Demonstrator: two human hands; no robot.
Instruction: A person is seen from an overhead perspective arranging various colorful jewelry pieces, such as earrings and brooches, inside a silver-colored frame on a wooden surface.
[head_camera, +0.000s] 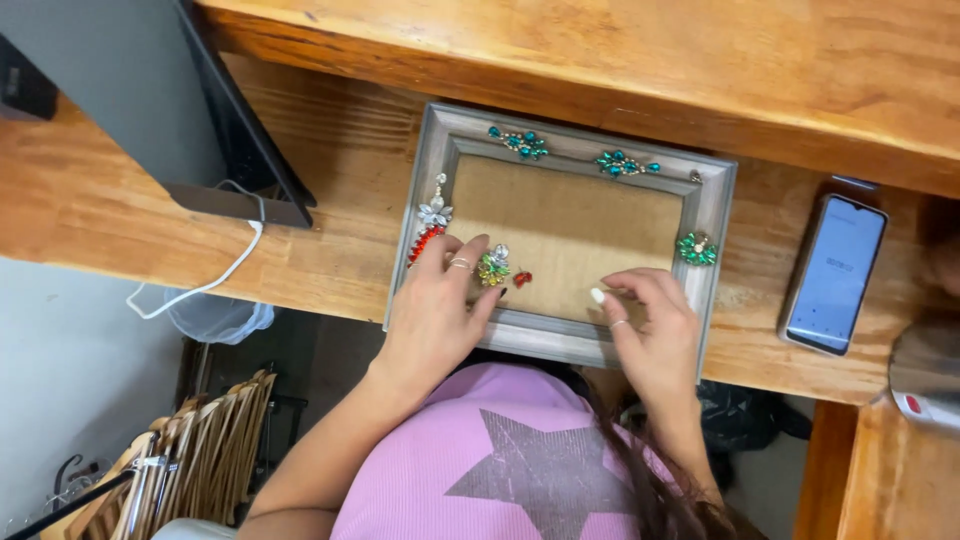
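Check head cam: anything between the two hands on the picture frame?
Between the left hand and right hand, a small red gem lies on the picture frame's brown backing; otherwise that stretch looks bare.

Single head-worn view, looking steeply down from close above the bench.

The camera sits at the person's head and faces down and forward over the pink-shirted chest, near enough that the picture frame (560, 235) fills the centre of the picture. The wooden bench (330, 230) runs across the middle, a raised shelf (700, 70) crosses the top edge, and the floor shows at lower left. No second view overlaps it.
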